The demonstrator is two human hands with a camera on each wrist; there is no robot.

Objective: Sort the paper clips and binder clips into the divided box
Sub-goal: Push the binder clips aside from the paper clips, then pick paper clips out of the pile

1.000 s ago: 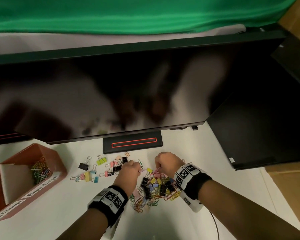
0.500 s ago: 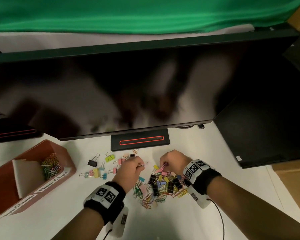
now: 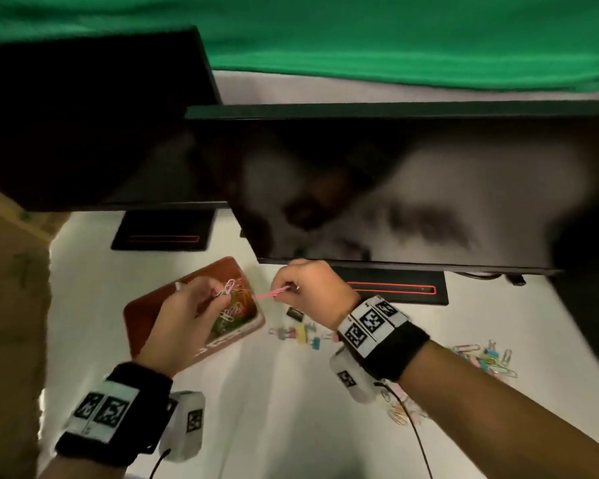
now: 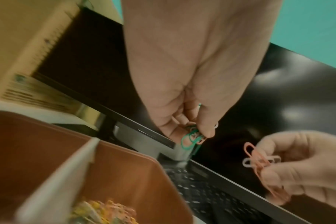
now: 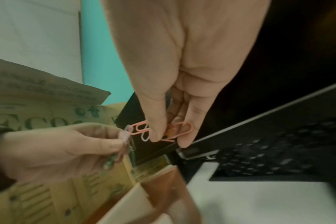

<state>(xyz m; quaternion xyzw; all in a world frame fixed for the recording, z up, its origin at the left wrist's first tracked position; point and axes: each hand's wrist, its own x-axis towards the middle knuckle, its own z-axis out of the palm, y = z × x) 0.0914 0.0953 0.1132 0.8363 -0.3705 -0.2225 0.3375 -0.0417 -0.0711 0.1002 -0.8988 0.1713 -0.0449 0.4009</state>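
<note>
Black wristbands with printed square markers sit nearest me in the head view, and beyond them both of my hands hang over the reddish-brown plastic divided box (image 3: 142, 316). My left hand (image 3: 184, 319) pinches a small bunch of green, white and pink wire paper clips (image 4: 192, 137) between thumb and fingertips, directly above the compartment that already holds a heap of coloured paper clips (image 3: 232, 316). My right hand (image 3: 308, 288) pinches a few pink and white paper clips (image 5: 159, 130) whose long axis points leftward at the box; it sits just beside the box's right edge, not yet over it. So the left bunch is the nearer to its drop, I judge, and the right must travel a little farther left before letting go. To the right, on the white table (image 3: 291, 426), lies a loose row of coloured binder clips (image 3: 301, 331), with more mixed clips (image 3: 484, 357) past my right forearm. Farthest back stand the dark monitors (image 3: 412, 188).
</note>
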